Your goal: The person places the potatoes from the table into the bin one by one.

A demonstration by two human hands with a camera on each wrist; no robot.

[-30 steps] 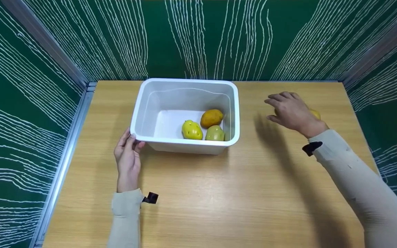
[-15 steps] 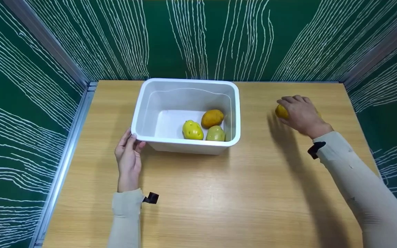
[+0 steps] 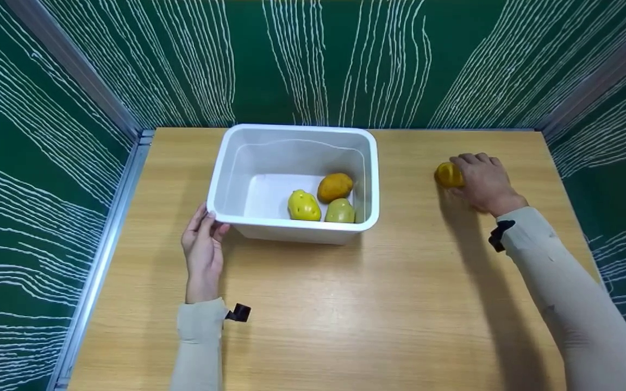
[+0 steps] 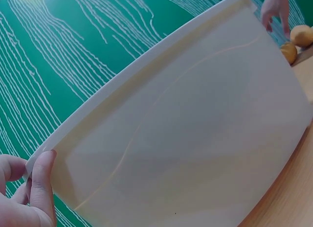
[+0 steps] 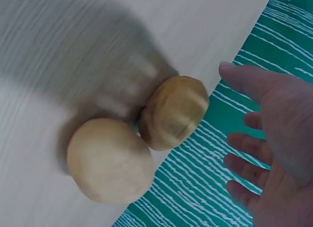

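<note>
At its front left corner, my left hand pinches the rim of a white plastic bin between thumb and fingers; the left wrist view shows the thumb on the bin's outer side. On the right of the table, my right hand hovers by a ridged yellow-orange fruit. The right wrist view shows the fingers loosely extended, apart from the ridged fruit and a round pale-yellow fruit beside it. My hand hides the round one in the head view.
Inside the bin lie a knobby yellow fruit, an orange-brown mango-like fruit and a green fruit, grouped toward the right. Green walls with white streaks enclose the wooden table at the back and sides.
My right hand has moved to the right, uncovering the ridged fruit on its left side. The left hand and bin stay in place.
</note>
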